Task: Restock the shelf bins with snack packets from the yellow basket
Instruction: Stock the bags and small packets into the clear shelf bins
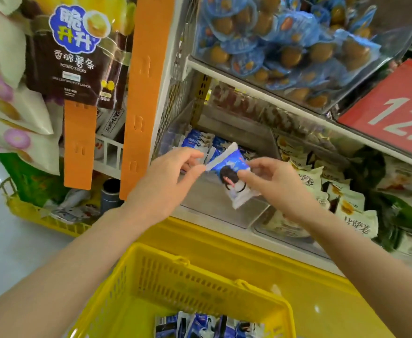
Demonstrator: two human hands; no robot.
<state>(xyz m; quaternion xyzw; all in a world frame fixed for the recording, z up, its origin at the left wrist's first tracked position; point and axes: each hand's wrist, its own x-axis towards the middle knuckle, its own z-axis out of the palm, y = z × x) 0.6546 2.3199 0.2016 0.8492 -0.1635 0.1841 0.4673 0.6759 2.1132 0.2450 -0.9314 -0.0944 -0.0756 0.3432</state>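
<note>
From the head view, I have both hands up at the lower shelf, sharing one blue-and-white foil snack packet (231, 178). My left hand (168, 176) pinches the packet's white sealed top edge between thumb and forefinger, the other fingers loosely curled. My right hand (271, 181) pinches its right side, thumb and fingertips closed on the foil.

The packet hangs just above the bare front floor of the clear plastic shelf bin (212, 211). Its long axis runs roughly up and down, the sealed top leaning away from me. A row of matching blue packets (200, 140) stands at the back left of that bin, just beyond the left hand, so I judge the move is forward and down, led by the left.

The next clear bin (261, 215) to the right holds cream-coloured packets (310, 181). The clear bin overhead (361, 96) is heaped with blue-wrapped round snacks.

Below my forearms sits the yellow slotted plastic basket (200, 276), with more blue-and-white packets (200, 325) lying in its bottom, so restocking is not finished.
</note>
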